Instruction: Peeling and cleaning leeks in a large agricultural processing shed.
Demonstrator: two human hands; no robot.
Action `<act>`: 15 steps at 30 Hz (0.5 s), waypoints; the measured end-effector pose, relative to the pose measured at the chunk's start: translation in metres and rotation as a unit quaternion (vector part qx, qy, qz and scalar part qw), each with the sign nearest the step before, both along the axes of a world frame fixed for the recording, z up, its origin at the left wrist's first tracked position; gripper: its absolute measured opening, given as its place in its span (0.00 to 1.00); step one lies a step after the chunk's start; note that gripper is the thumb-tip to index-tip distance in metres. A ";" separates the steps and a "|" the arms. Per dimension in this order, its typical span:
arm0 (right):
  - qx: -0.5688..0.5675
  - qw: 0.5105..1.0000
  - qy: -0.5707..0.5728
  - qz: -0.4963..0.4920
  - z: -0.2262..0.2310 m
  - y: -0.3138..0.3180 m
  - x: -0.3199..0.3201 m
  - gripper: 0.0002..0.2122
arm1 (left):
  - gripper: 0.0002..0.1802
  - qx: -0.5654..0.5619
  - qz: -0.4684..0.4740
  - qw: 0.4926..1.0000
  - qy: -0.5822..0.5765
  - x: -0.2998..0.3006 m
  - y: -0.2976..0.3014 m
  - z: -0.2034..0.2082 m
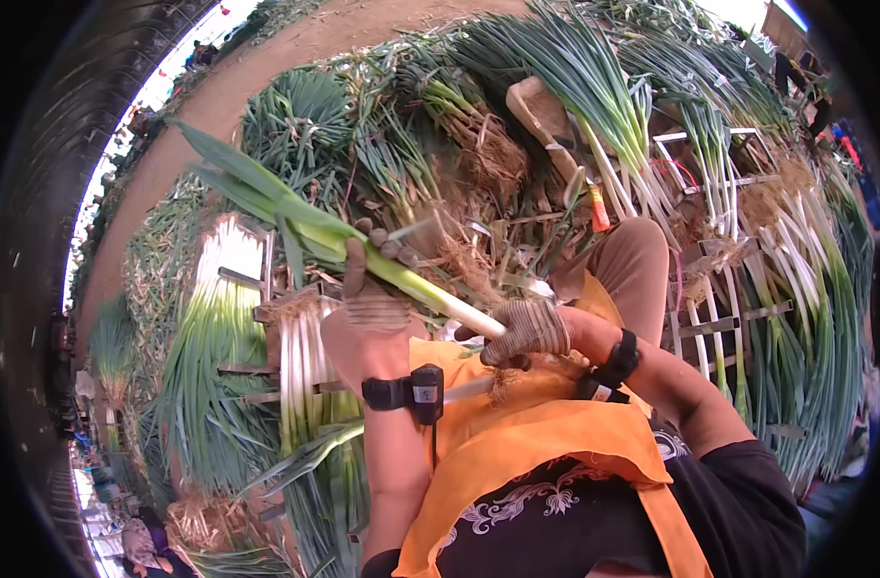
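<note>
A long green onion (pixel 416 284) slants across my lap, its leaves at the upper left and its white base toward the right. My left hand (pixel 374 301), in a striped brown work glove, has its fingers wrapped round the stalk where the leaves begin. The white end is gripped by my right hand (pixel 528 329), gloved alike; its fingertips are partly hidden. Below the right hand a second green onion lies over my orange apron (pixel 517 424), its tangled roots (pixel 510 383) showing under the wrist.
Bundled green onions in metal frames stand at the left (pixel 230 260) and right (pixel 714 328). Ahead are rooty piles (pixel 488 144), a small tan wooden stool (pixel 536 114) and an orange-red item (pixel 599 207) by my knee. A dirt path (pixel 199 116) curves behind.
</note>
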State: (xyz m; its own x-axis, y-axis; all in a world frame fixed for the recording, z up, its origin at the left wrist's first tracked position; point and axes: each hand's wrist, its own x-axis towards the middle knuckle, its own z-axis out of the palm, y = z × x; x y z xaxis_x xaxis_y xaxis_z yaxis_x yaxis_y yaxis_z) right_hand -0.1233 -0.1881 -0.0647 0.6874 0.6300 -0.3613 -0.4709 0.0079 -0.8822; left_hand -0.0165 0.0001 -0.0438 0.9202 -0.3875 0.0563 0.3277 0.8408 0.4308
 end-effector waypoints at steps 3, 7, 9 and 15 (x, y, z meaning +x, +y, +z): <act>-0.114 0.990 -0.079 -0.021 -0.006 -0.002 -0.006 0.18 | 0.15 0.034 0.019 0.998 0.051 0.008 -0.010 -0.015; -0.284 0.891 -0.330 -0.131 -0.018 0.006 -0.019 0.14 | 0.10 0.126 0.073 0.984 0.099 0.003 -0.021 -0.016; -0.356 0.867 -0.333 -0.101 -0.010 0.003 -0.024 0.14 | 0.08 0.169 0.105 0.974 0.104 -0.007 -0.027 -0.005; -0.453 0.708 -0.524 -0.138 -0.031 0.004 -0.036 0.16 | 0.04 0.247 0.197 0.941 0.122 -0.015 -0.036 0.003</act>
State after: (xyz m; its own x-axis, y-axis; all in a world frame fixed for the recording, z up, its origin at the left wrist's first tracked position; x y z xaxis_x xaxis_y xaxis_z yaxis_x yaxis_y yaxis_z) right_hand -0.1592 -0.1840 -0.0954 0.9288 0.2549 0.2690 0.3550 -0.8203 -0.4484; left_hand -0.0313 -0.0356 -0.0409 0.9601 0.0628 -0.2725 0.1723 0.6347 0.7533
